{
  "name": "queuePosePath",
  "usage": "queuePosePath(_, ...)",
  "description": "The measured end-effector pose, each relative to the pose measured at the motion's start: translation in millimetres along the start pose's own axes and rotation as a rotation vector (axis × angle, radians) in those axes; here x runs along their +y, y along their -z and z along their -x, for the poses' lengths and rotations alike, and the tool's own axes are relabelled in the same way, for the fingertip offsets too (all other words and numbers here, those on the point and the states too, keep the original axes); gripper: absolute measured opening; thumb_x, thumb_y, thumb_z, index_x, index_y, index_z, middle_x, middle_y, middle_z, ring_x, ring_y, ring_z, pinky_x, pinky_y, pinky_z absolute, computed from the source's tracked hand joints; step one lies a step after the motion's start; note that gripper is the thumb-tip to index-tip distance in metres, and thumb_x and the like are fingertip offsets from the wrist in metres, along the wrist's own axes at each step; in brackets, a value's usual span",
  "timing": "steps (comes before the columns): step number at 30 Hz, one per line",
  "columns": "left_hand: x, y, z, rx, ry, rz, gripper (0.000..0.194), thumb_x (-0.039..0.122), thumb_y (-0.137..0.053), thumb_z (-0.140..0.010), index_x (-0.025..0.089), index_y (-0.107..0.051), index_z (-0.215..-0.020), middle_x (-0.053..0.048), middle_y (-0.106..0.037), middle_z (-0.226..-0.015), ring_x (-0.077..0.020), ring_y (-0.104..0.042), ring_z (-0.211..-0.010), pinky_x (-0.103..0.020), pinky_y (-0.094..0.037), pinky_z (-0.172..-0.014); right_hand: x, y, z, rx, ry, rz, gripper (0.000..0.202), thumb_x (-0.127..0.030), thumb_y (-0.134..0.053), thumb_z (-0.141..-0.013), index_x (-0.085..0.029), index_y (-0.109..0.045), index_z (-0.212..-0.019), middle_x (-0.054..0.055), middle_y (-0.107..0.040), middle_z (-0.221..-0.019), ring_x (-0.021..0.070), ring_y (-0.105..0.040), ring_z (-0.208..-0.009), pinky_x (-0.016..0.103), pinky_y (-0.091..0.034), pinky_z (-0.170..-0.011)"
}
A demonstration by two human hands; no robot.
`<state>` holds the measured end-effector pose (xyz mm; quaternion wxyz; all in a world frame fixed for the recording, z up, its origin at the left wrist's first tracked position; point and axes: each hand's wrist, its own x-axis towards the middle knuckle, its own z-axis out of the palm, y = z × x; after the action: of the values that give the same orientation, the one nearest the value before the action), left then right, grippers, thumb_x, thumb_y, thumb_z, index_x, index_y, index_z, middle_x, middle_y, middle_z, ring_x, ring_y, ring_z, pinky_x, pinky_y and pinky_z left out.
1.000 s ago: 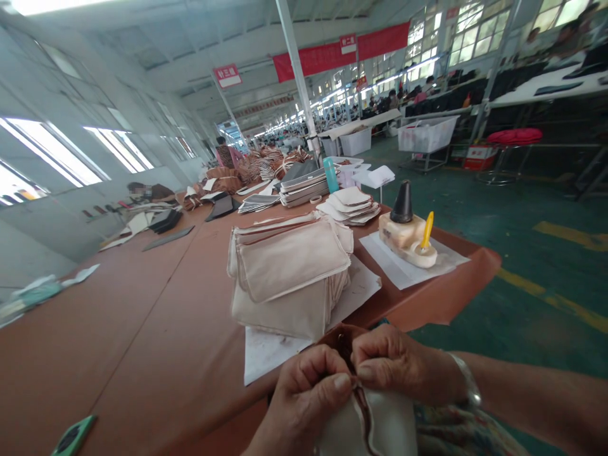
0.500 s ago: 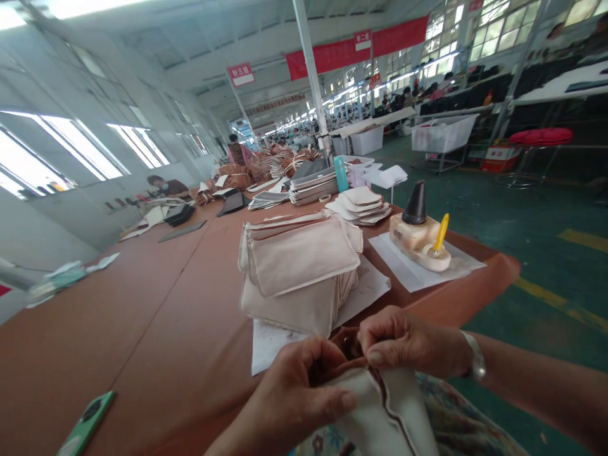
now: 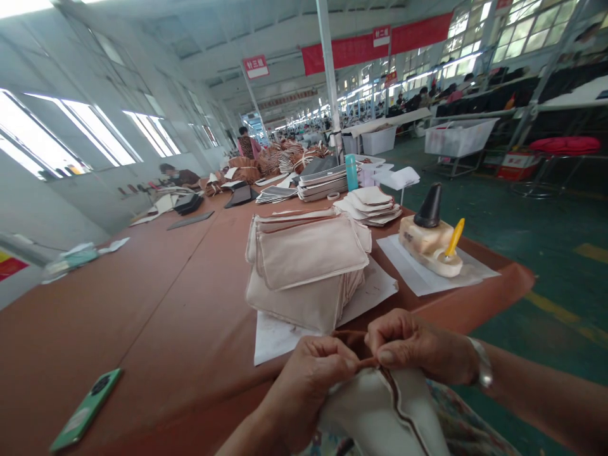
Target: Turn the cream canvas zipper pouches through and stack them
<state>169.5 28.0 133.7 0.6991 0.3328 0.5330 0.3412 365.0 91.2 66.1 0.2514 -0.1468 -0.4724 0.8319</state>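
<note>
Between my hands, over my lap, is a cream sewn piece (image 3: 368,411) with brown lining along its upper edge and a brown-edged seam running down it. My left hand (image 3: 311,380) pinches the upper edge on the left side of the seam. Close by, my right hand (image 3: 408,345) grips the same edge near the top of the seam, thumb and fingers pressed together. The brown inside shows between the two hands. Just beyond them, a stack of cream sewn pieces (image 3: 308,253) rests on white paper (image 3: 270,342) on the brown-covered table (image 3: 156,354).
To the right, a glue-stained container (image 3: 425,244) with a black cone and a yellow-handled tool stands on paper. A green phone (image 3: 85,411) lies at the left. Farther back are more cream pieces (image 3: 368,204), grey stacks (image 3: 323,183) and co-workers.
My left thumb has moved up from the cream face to the edge, closing the left hand into a pinch. The view has shifted slightly, moving the scene rightward.
</note>
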Motion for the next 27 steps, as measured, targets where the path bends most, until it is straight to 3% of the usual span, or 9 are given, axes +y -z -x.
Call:
queuePosePath(7, -7.9, -7.4, 1.9, -0.05, -0.096, 0.081, 0.018, 0.025, -0.075, -0.055, 0.013, -0.062, -0.059, -0.001, -0.057, -0.061, -0.008, -0.043, -0.049, -0.02, -0.027, -0.048, 8.4, 3.0, -4.9, -0.041, -0.009, -0.121, 0.031, -0.034, -0.077, -0.075, -0.009, -0.058, -0.073, -0.001, -0.051, -0.062, 0.0047, -0.04, -0.05, 0.017, -0.028, -0.046)
queuePosePath(12, 1.4, -6.2, 3.1, 0.009, -0.034, -0.02, 0.02, 0.029, -0.07, -0.064, 0.012, -0.061, -0.06, 0.003, -0.047, -0.05, -0.0057, -0.032, -0.043, -0.02, -0.02, -0.046, -3.9, -2.6, -3.0, -0.073, 0.04, -0.025, 0.031, -0.034, -0.076, -0.077, -0.008, -0.059, -0.074, -0.001, -0.05, -0.064, 0.0042, -0.038, -0.053, 0.017, -0.026, -0.048)
queuePosePath(16, 0.7, -8.6, 3.7, -0.04, -0.013, -0.021, 0.025, 0.032, -0.078, -0.059, 0.013, -0.061, -0.06, 0.003, -0.049, -0.053, -0.0065, -0.035, -0.045, -0.021, -0.023, -0.047, -2.2, -4.5, -0.1, -0.081, 0.064, 0.031, 0.034, -0.037, -0.076, -0.077, -0.007, -0.059, -0.075, 0.001, -0.053, -0.069, 0.0062, -0.042, -0.059, 0.018, -0.03, -0.054)
queuePosePath(22, -17.6, -6.6, 4.3, 0.001, -0.218, -0.06, 0.039, 0.045, -0.084, -0.055, 0.013, -0.061, -0.059, -0.002, -0.055, -0.063, -0.0096, -0.042, -0.054, -0.022, -0.031, -0.051, 4.8, 0.7, -7.3, -0.071, 0.029, 0.005, 0.036, -0.042, -0.074, -0.078, -0.01, -0.058, -0.074, -0.002, -0.053, -0.064, 0.0053, -0.041, -0.053, 0.018, -0.03, -0.05)
queuePosePath(24, -15.9, -4.9, 13.8, 0.077, -0.286, -0.126, 0.04, 0.049, -0.082, -0.061, 0.014, -0.063, -0.061, -0.001, -0.054, -0.059, -0.0093, -0.04, -0.052, -0.022, -0.032, -0.051, -14.3, -2.5, -5.4, -0.04, 0.092, 0.228, 0.035, -0.044, -0.069, -0.083, -0.009, -0.064, -0.084, 0.002, -0.059, -0.074, 0.0083, -0.049, -0.062, 0.019, -0.038, -0.058)
queuePosePath(26, -9.5, -2.6, 27.8, 0.2, -0.396, -0.251, 0.035, 0.051, -0.076, -0.07, 0.017, -0.067, -0.066, -0.002, -0.056, -0.059, -0.011, -0.043, -0.05, -0.023, -0.035, -0.049, -42.8, -13.0, 1.8, 0.047, 0.194, 0.512, 0.04, -0.046, -0.061, -0.089, -0.012, -0.064, -0.111, 0.009, -0.064, -0.104, 0.0152, -0.058, -0.088, 0.024, -0.046, -0.077)
queuePosePath(27, -5.7, -0.8, 35.2, 0.273, -0.489, -0.344, 0.032, 0.05, -0.073, -0.073, 0.019, -0.069, -0.068, -0.003, -0.06, -0.061, -0.0134, -0.047, -0.051, -0.025, -0.037, -0.049, -56.5, -21.4, 6.3, 0.093, 0.219, 0.613, 0.048, -0.047, -0.059, -0.09, -0.016, -0.058, -0.127, 0.012, -0.059, -0.121, 0.0186, -0.057, -0.103, 0.027, -0.046, -0.086)
